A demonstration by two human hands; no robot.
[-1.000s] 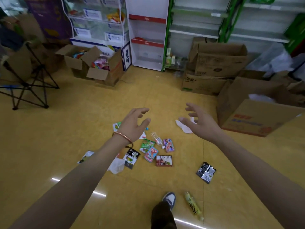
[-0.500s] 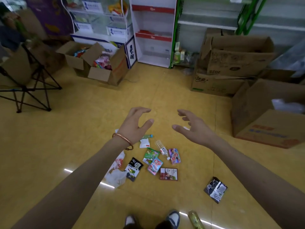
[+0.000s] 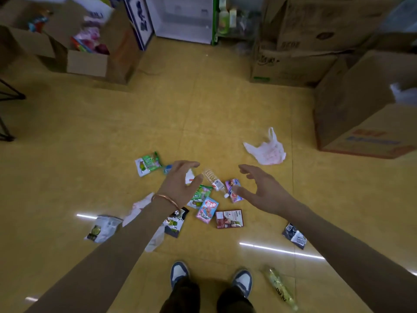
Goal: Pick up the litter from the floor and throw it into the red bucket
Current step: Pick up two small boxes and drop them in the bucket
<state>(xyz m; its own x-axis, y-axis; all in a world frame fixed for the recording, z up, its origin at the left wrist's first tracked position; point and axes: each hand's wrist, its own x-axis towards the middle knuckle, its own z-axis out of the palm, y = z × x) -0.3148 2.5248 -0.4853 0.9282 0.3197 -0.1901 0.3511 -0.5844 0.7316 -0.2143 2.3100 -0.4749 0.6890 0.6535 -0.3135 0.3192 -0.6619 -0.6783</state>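
Note:
Litter lies scattered on the yellow floor in front of my feet. A small clear plastic bottle (image 3: 213, 180) lies between my hands, beside a purple wrapper (image 3: 234, 188), a pink packet (image 3: 207, 209) and a dark red carton (image 3: 229, 218). A green wrapper (image 3: 149, 164) lies further left, a white plastic bag (image 3: 267, 151) further right. My left hand (image 3: 180, 184), with a copper bangle, hovers empty with spread fingers above the pile. My right hand (image 3: 261, 190) hovers empty too, fingers relaxed. No red bucket is in view.
Open cardboard boxes stand at the far left (image 3: 90, 53) and along the right (image 3: 361, 114). A white shelf unit (image 3: 180, 19) is at the back. A black wrapper (image 3: 294, 236) and a yellow-green bottle (image 3: 279, 288) lie near my right shoe (image 3: 242, 281).
My view has tilted down and come closer to the litter. Both hands have lowered toward the pile, and the white plastic bag has come out from behind my right hand.

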